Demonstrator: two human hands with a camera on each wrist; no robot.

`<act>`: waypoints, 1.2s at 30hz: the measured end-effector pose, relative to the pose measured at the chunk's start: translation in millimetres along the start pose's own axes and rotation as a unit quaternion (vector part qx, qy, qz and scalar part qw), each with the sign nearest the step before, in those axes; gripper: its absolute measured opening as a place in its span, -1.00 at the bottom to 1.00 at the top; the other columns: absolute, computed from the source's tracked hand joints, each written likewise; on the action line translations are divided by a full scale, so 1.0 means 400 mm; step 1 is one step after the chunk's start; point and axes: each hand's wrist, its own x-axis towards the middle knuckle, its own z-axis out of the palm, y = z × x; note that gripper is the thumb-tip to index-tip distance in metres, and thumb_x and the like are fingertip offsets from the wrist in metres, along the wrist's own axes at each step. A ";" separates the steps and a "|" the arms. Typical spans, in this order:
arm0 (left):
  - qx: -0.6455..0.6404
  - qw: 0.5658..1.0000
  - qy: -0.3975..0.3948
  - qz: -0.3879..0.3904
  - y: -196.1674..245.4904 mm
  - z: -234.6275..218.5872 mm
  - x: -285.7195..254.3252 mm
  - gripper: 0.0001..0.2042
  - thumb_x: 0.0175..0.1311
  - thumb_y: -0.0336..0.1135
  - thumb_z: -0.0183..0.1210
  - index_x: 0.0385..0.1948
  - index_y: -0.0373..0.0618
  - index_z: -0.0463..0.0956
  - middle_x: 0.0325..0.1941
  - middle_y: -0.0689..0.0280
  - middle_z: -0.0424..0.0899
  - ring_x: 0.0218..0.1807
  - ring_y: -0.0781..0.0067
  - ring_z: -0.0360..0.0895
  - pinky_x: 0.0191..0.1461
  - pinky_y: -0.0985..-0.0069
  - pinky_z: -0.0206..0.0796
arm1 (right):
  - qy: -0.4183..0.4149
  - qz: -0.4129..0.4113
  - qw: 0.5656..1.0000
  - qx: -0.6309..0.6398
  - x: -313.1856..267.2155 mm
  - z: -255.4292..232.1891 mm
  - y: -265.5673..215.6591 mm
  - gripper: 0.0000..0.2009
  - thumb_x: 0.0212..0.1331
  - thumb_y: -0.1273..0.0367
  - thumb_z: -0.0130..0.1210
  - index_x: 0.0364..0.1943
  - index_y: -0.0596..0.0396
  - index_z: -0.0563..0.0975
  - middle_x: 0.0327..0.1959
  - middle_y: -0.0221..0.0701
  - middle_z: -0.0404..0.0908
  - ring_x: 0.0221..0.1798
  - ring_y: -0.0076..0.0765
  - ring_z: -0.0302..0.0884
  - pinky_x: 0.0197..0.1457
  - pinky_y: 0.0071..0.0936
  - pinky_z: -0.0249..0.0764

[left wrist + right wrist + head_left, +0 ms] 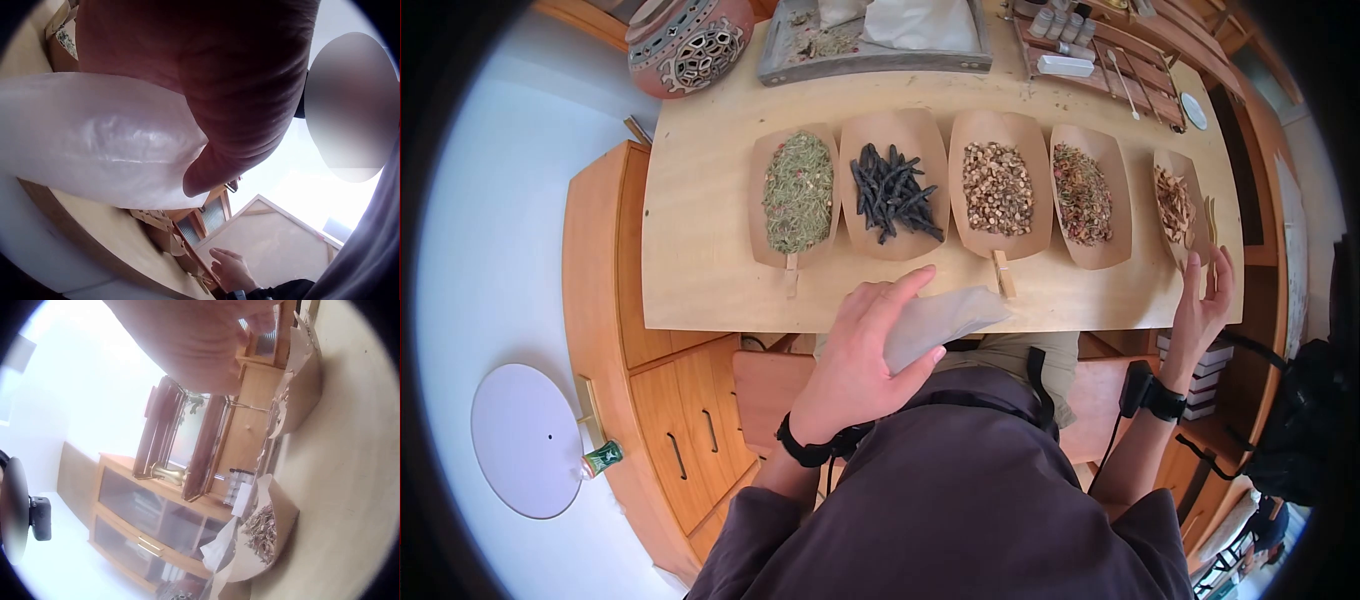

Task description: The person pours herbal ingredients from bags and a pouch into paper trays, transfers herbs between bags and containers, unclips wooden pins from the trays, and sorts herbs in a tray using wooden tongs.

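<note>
My left hand [862,345] grips a translucent pale bag [940,322] at the table's front edge; the left wrist view shows the thumb along the bag [112,140]. At the right end of the table, my right hand [1203,305] has its fingers raised beside a paper tray of pale brown chips [1174,205]; whether they touch it cannot be told. Four more paper trays stand in a row, with green dried herb [798,190], dark twisted pods [893,193], round tan pieces [998,188] and a red-green mix [1082,193].
Wooden clips [1003,274] sit at the front of two trays. Behind the row are a grey wooden tray [875,68] with white material, a patterned pot [690,45] at the left, and a slatted rack [1100,70] with small bottles and tools at the right.
</note>
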 end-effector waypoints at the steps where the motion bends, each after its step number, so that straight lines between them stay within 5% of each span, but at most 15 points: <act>1: 0.000 1.000 0.001 -0.001 -0.001 -0.001 -0.001 -0.30 0.10 -0.36 0.39 0.36 -0.11 0.35 0.05 0.08 0.57 0.07 0.03 0.50 0.20 0.20 0.36 | -0.001 0.001 1.000 0.020 -0.001 0.003 0.003 -0.66 0.36 0.30 0.26 0.13 0.14 0.58 0.38 -0.24 0.39 0.39 -0.28 0.38 0.48 -0.26 0.29; 14: 0.021 1.000 0.012 0.019 -0.007 -0.003 0.002 -0.32 0.09 -0.36 0.38 0.34 -0.12 0.37 -0.04 0.09 0.57 -0.01 0.09 0.56 0.13 0.28 0.40 | -0.044 0.003 0.986 0.161 -0.021 0.032 -0.038 -0.83 0.39 0.49 0.17 -0.01 0.25 0.60 0.03 -0.35 0.65 0.09 -0.48 0.59 0.26 -0.51 0.50; 36: 0.019 1.000 -0.002 0.006 0.001 0.007 0.009 -0.33 0.11 -0.34 0.38 0.34 -0.13 0.38 0.01 0.07 0.58 0.03 0.05 0.54 0.17 0.23 0.38 | -0.073 0.038 0.990 0.117 -0.043 0.049 -0.072 -0.86 0.40 0.42 0.19 -0.08 0.20 0.65 -0.18 -0.51 0.68 -0.16 -0.66 0.56 -0.07 -0.67 0.43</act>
